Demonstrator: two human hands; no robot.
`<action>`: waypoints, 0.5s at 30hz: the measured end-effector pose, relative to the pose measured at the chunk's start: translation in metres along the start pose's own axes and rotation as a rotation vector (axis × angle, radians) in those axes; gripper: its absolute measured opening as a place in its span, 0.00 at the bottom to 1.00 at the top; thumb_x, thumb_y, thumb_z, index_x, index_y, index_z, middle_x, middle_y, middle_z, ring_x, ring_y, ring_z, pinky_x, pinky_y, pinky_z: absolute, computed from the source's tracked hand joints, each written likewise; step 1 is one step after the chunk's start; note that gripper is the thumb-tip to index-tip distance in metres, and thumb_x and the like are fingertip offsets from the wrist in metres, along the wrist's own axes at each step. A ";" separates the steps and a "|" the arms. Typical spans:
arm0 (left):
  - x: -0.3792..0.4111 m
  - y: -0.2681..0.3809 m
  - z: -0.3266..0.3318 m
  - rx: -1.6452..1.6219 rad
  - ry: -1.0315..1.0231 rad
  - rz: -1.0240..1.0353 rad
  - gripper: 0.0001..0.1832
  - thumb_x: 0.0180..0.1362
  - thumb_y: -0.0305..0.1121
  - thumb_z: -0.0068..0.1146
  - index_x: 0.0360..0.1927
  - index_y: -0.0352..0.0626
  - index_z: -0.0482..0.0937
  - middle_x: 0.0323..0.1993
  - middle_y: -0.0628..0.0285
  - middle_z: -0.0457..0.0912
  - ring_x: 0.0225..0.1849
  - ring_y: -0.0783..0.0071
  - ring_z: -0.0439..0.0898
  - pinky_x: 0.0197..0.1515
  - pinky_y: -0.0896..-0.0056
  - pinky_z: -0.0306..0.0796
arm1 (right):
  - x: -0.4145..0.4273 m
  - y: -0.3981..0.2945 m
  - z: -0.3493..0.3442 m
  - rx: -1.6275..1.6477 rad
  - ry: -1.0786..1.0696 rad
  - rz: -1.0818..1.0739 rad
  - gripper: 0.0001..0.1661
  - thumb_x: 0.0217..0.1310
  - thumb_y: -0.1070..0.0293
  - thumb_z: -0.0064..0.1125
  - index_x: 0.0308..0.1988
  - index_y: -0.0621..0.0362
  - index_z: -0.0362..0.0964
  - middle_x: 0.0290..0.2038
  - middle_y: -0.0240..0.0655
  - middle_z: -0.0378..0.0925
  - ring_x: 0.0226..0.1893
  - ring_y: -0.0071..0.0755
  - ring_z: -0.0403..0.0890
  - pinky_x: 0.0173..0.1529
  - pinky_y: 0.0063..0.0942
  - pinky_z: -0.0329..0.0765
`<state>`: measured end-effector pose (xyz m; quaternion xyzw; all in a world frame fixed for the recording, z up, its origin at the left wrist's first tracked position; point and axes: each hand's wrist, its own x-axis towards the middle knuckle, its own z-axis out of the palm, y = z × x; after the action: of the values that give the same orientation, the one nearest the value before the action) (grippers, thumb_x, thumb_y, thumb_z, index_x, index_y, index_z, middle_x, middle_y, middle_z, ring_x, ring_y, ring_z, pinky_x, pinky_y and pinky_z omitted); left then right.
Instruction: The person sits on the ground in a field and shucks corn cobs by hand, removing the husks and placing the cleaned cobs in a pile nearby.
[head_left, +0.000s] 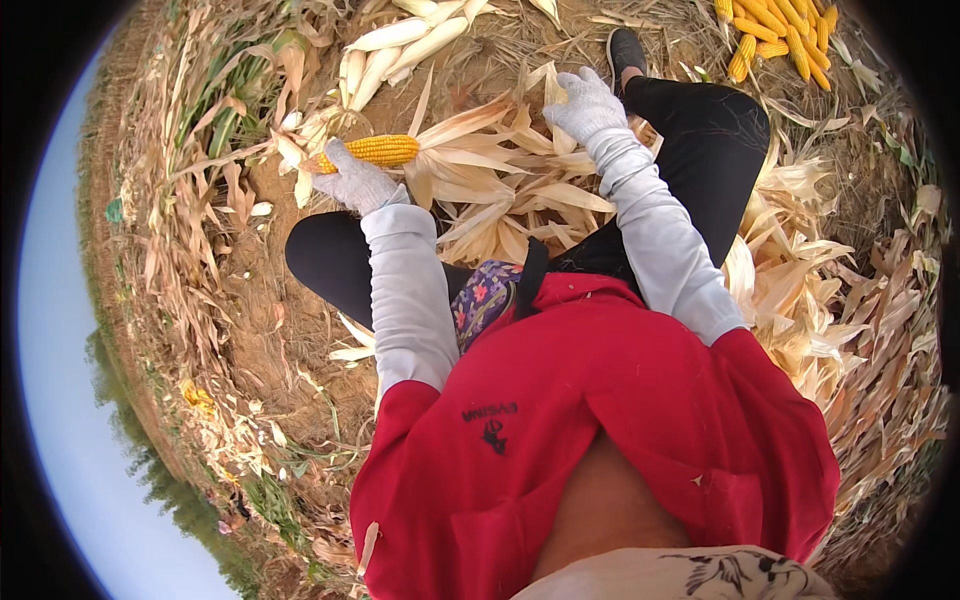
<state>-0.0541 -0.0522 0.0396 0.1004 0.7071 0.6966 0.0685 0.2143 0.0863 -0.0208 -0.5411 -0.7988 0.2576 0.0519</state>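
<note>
My left hand (358, 178), in a pale knit glove, grips a bare yellow corn cob (381, 150) near one end. The cob lies sideways, and dry peeled husks (469, 154) fan out beside its other end; whether they are still attached I cannot tell. My right hand (586, 105), gloved the same way, is raised beyond my right thigh with its fingers spread, over a pale husk (553, 90). Whether it touches that husk is unclear. Loose husks (487, 229) lie in a heap between my legs.
Unhusked ears of corn (401, 46) lie at the upper middle. Bare yellow cobs (784, 28) are piled at the upper right. Dry stalks and leaves (176, 187) cover the ground on the left. More husks (787, 292) lie beside my right thigh. A floral pouch (482, 298) rests at my lap.
</note>
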 end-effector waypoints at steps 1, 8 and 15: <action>-0.002 0.000 0.003 -0.059 -0.069 0.083 0.32 0.67 0.43 0.57 0.64 0.30 0.60 0.54 0.44 0.73 0.48 0.58 0.79 0.50 0.61 0.78 | 0.002 -0.003 -0.005 -0.003 -0.238 -0.062 0.36 0.53 0.44 0.65 0.54 0.59 0.78 0.52 0.48 0.81 0.50 0.50 0.83 0.60 0.39 0.77; -0.055 -0.002 0.019 0.042 -0.489 0.432 0.27 0.62 0.34 0.63 0.61 0.37 0.67 0.59 0.48 0.71 0.54 0.60 0.77 0.60 0.60 0.72 | -0.040 -0.062 0.050 1.335 -0.957 0.117 0.38 0.65 0.41 0.55 0.61 0.62 0.71 0.51 0.46 0.82 0.49 0.53 0.83 0.61 0.47 0.77; -0.108 0.001 0.010 0.321 -1.274 1.143 0.22 0.52 0.36 0.70 0.50 0.44 0.78 0.51 0.53 0.81 0.58 0.50 0.78 0.62 0.53 0.70 | -0.020 -0.048 0.084 2.368 -1.065 0.340 0.18 0.70 0.58 0.57 0.52 0.57 0.71 0.41 0.37 0.82 0.36 0.34 0.84 0.46 0.34 0.85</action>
<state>0.0534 -0.0679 0.0360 0.8190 0.4650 0.3275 0.0761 0.1523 0.0252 -0.0666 -0.0938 0.0658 0.9835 0.1400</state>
